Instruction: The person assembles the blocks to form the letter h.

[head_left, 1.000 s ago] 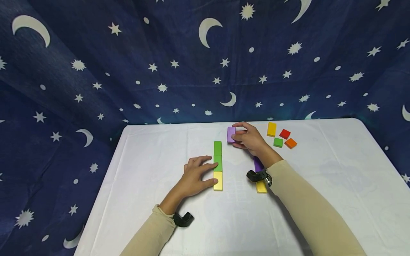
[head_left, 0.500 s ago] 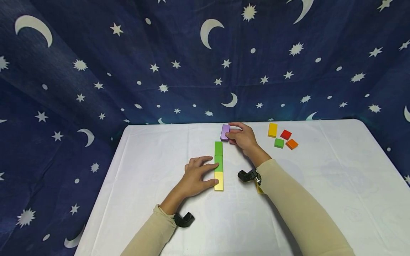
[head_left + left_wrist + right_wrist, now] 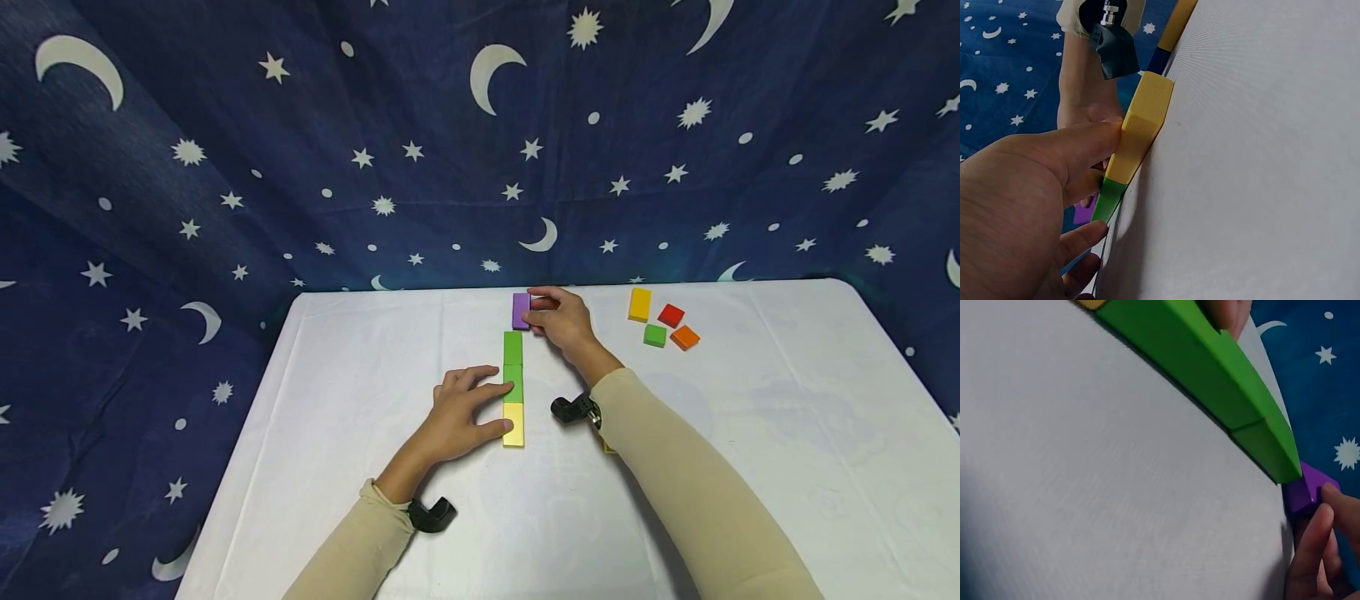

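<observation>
A row of blocks runs away from the person: a yellow block (image 3: 513, 432) nearest, then a green block (image 3: 513, 373) and another green block (image 3: 513, 347) end to end. My left hand (image 3: 455, 417) rests along the row's left side, thumb touching the yellow block and index finger on the middle green one. My right hand (image 3: 564, 323) pinches a purple block (image 3: 519, 311) between thumb and fingers at the row's far end. In the right wrist view the purple block (image 3: 1305, 489) appears against or very close to the far green block (image 3: 1266, 450); contact is unclear.
Behind the right hand lie a loose yellow block (image 3: 639, 305), a red block (image 3: 671, 315), a green block (image 3: 655, 336) and an orange block (image 3: 684, 337). Under the right forearm another yellow block (image 3: 609, 447) is mostly hidden. A starry blue cloth (image 3: 420, 233) hangs behind the white table (image 3: 360, 350).
My right hand has carried the purple block leftward to the far end of the row, turning it straighter. The left hand has stayed in place.
</observation>
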{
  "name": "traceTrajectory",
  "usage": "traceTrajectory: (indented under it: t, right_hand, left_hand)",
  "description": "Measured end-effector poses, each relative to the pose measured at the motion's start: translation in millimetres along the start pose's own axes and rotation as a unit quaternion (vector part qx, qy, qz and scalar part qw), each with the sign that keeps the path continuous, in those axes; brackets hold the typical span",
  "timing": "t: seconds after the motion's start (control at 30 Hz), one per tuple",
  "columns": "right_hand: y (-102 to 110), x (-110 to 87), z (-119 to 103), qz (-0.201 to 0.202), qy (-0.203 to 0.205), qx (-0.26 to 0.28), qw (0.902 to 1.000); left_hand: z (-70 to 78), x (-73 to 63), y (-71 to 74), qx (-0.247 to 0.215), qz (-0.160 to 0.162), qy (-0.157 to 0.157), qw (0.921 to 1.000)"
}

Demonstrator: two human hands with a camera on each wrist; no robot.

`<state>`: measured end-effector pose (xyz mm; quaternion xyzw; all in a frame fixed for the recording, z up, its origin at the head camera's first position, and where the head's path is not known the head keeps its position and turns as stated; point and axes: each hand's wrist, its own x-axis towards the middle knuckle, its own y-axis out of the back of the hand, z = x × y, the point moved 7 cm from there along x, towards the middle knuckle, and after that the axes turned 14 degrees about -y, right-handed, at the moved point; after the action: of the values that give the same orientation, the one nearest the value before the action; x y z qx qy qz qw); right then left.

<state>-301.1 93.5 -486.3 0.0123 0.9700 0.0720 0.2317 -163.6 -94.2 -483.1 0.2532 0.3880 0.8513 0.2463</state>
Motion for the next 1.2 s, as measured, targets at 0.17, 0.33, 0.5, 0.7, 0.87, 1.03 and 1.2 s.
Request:
traceTrajectory:
  t: [0.17, 0.33, 0.5, 0.7, 0.87, 1.03, 1.2]
  right_hand:
    - [-3.0, 1.0, -1.8, -0.006, 0.005, -0.029, 0.9995]
    - [-5.7, 2.0, -4.1, -0.001, 0.012, -0.086, 0.9962]
    - [-5.6, 3.6, -3.5, -0.004, 0.006, -0.124, 0.9922]
    - [-4.4, 2.2, -3.8, -0.028, 0.003, -0.126, 0.9916]
    - [-5.3, -0.1, -5.1, -0.036, 0.004, -0.127, 0.9912]
    - [-6.5, -0.6, -4.9, -0.038, 0.011, -0.142, 0.9891]
    - [-6.7, 0.4, -4.6, -0.033, 0.018, -0.164, 0.9857]
  left_hand:
    - [0.5, 0.7, 0.5, 0.004, -0.003, 0.001, 1.0]
    - [-0.3, 1.1, 0.2, 0.006, -0.006, 0.004, 1.0]
    - [-1.9, 0.9, -0.5, 0.004, -0.008, 0.006, 0.9999]
    - [-0.7, 0.8, 0.6, 0.004, -0.007, 0.005, 0.9999]
    - [-1.4, 1.3, 0.2, 0.005, -0.01, 0.006, 0.9999]
    - [-1.2, 1.8, -0.1, 0.001, -0.009, 0.005, 0.9999]
    - [-0.8, 1.7, 0.1, -0.002, -0.007, 0.006, 1.0]
